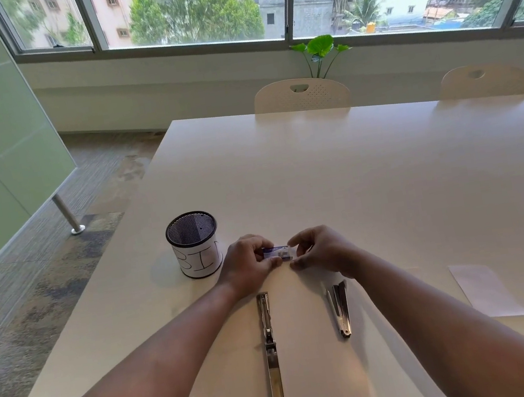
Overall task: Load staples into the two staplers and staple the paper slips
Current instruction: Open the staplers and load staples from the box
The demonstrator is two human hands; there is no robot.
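A small blue-and-white staple box [278, 253] is held just above the table between both hands. My left hand [248, 265] pinches its left end and my right hand [321, 250] pinches its right end. Nearer to me, a metal stapler [271, 356] lies fully unfolded flat, pointing away from me. To its right a second stapler [339, 309] lies with its top hinged partly apart. White paper slips [487, 290] lie at the right side of the table.
A black mesh cup [195, 245] with a white label reading "BIN" stands left of my left hand. The white table [351, 168] stretches far ahead. Two pale chairs [301, 95] stand at its far edge. Its left edge drops to carpet.
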